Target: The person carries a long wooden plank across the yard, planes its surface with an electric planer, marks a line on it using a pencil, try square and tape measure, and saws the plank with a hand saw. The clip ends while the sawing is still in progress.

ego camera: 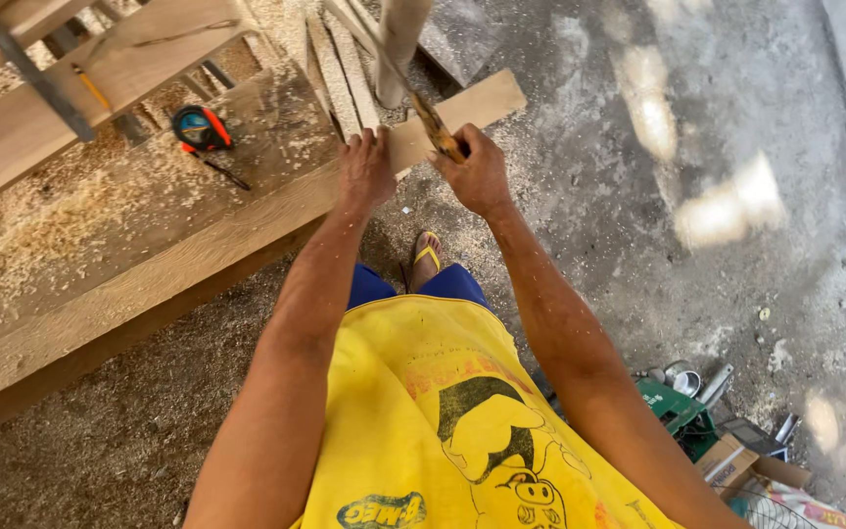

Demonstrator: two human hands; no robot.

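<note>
My left hand [365, 169] rests flat, fingers spread, on the end of a long wooden plank [149, 264] that lies on a sawdust-covered workbench. My right hand [477, 171] is closed around the wooden handle of a saw [435, 125], whose thin blade runs up and away across the plank's end. A loose narrow board [462, 110] sticks out past the bench under both hands.
A black and orange tape measure [202, 128] lies on the bench to the left, a pencil [90, 88] on a raised board behind it. Wood strips [337, 69] lean at the back. Green tool, tins and a cardboard box [727, 458] sit on the concrete floor at lower right.
</note>
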